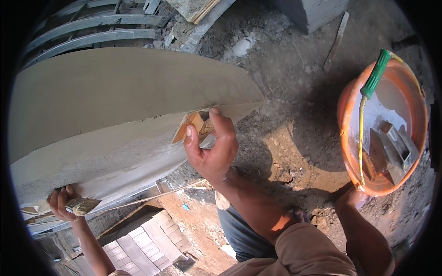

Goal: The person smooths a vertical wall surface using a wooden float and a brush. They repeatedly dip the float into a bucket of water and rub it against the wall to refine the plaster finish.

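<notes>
A long slab edge (pixel 115 87) coated in smooth grey plaster spans the left half, its flat top meeting a paler front face along a sharp line. My right hand (pixel 215 146) is closed, thumb and fingers pinching a small wooden float (pixel 197 125) at that line, near the slab's right end. The float is tilted, and part of it is hidden by the fingers. Farther left and lower, my left hand (pixel 62 203) is wrapped round what looks like a brush with straw-coloured bristles (pixel 84 206), against the bottom of the front face. The brush's handle is mostly hidden.
At right stands an orange bucket (pixel 344 124) with cloudy water, metal tools (pixel 395 149) and a green-gripped handle (pixel 376 73). A bare foot (pixel 352 198) is beside it. Rubble covers the ground, with a wood strip (pixel 336 41) and concrete block (pixel 313 14) behind. Pale blocks (pixel 149 244) lie below.
</notes>
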The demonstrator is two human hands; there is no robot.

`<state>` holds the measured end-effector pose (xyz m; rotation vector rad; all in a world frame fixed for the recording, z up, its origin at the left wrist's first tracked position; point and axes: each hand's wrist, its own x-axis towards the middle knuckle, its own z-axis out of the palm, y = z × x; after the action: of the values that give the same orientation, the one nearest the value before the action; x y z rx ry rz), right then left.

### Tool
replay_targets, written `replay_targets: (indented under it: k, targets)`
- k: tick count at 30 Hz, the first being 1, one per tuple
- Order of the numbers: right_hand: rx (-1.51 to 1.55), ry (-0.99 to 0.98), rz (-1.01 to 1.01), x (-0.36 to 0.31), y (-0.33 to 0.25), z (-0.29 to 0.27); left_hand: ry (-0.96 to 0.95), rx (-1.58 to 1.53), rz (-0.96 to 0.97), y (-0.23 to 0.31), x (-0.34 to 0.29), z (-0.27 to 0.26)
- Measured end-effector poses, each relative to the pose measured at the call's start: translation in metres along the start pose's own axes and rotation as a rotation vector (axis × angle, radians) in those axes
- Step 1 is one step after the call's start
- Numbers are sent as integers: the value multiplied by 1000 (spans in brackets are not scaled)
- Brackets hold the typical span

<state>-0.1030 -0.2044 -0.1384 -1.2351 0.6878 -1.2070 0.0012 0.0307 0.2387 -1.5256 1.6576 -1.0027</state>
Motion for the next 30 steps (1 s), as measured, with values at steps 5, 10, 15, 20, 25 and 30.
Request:
replay_targets:
  k: [5,10,15,20,25,30]
  targets:
    - [27,-161,-53,-36,-16,-15,-74,28,-11,9,14,-7]
    - [93,24,-2,24,-22,-4,-52,44,7,16,27,-2]
    - [50,-130,-171,-34,-32,1,-38,11,-12,20,33,1]
    - [96,93,-74,25,-48,3,-60,-16,-23,16,22,-3]
    - [9,-85,-271,-3,-46,24,-36,-36,-26,23,32,4]
    - [32,-72,-190,8,-66,-1,-18,-14,-8,28,42,0]
